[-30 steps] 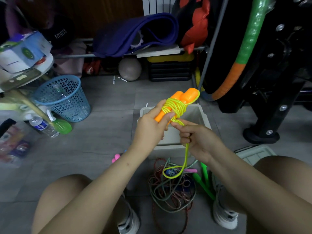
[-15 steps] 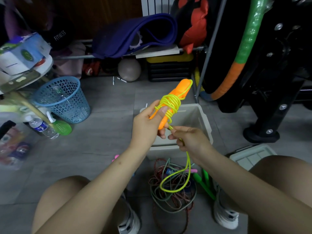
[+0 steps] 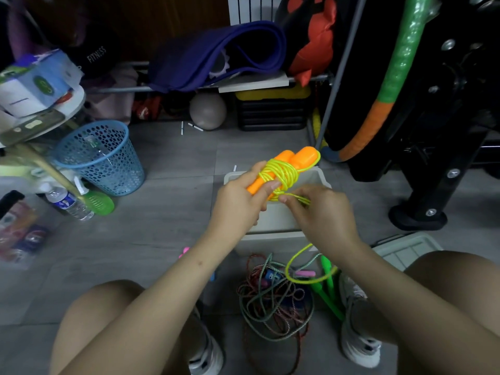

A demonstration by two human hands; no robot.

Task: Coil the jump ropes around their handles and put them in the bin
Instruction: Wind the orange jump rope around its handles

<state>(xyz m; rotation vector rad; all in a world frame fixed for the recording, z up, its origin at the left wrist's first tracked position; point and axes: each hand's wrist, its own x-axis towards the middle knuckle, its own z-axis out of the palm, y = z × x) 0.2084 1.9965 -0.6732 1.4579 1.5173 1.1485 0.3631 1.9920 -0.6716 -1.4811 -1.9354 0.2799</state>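
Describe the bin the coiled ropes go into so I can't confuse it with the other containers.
Start at the two hands: the white bin sits on the floor right behind them. It is rectangular and solid-walled, unlike the round blue mesh basket further left.

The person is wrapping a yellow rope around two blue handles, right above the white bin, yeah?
Not quite. The handles are orange, not blue, as the head view shows. The rest holds: the yellow rope is being wrapped around them, with the left hand gripping them above the white bin.
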